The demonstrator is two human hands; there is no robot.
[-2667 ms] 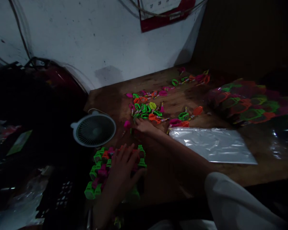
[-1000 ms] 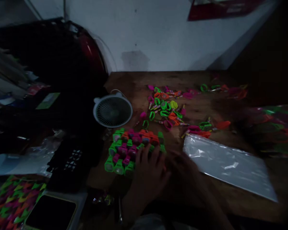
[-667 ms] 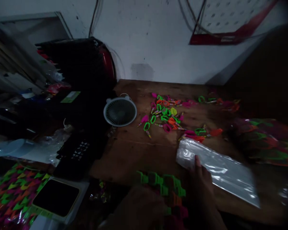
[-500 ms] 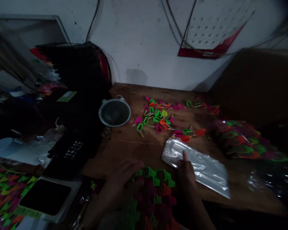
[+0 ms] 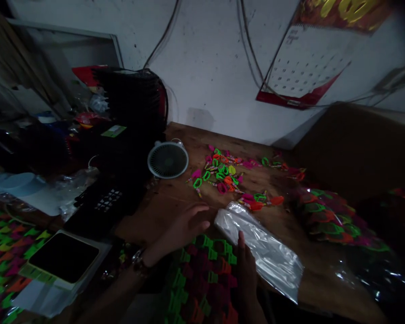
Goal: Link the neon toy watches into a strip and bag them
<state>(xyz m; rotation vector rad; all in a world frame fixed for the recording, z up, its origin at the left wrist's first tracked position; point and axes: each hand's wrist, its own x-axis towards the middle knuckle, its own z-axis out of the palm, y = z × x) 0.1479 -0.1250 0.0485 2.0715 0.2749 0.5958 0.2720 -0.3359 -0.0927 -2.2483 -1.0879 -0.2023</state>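
A block of green, purple and orange plastic pieces (image 5: 205, 279), packed in close rows, stands at the front edge below me. My left hand (image 5: 185, 227) hovers at its far left corner, thumb and fingers apart, holding nothing. Along the block's right side lies my right hand (image 5: 246, 267), fingers stretched out; whether it presses on the block is hard to tell in the dark. Next to that hand, a stack of clear plastic bags (image 5: 263, 247) rests on the wooden table (image 5: 175, 198). Small bright toys with printed sticks (image 5: 222, 173) are scattered beyond.
A small round fan (image 5: 168, 159) stands left of the toys, beside black crates (image 5: 131, 103). A phone (image 5: 65, 258) lies at the lower left over more coloured pieces (image 5: 6, 252). Filled clear bags (image 5: 330, 216) sit at the right. A calendar (image 5: 303, 67) hangs on the wall.
The view has tilted up and shifted. My left hand has lifted off the block's far corner, its fingers spreading. My right hand stays by the right side, and the bag stack appears closer to the block.
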